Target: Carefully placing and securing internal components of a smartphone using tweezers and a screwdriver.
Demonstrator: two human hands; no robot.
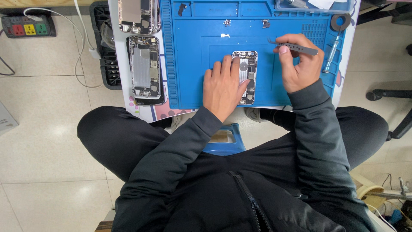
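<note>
Fingers (226, 68) of the left hand (222, 88) press flat on the opened phone (246, 74); right hand (300, 64) pinches tweezers (296, 47).

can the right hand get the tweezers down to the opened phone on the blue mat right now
Probably yes. The right hand holds the tweezers just beside the opened phone, whose upper part is uncovered; the left hand covers only its lower left side.

So the small white table (138, 109) has a pink-patterned top and is mostly covered by a blue silicone repair mat (193, 64). Left of the mat, two opened phone chassis (145, 66) lie straight on the tabletop (one runs off the top edge). A screwdriver (331, 53) lies at the mat's right edge.
</note>
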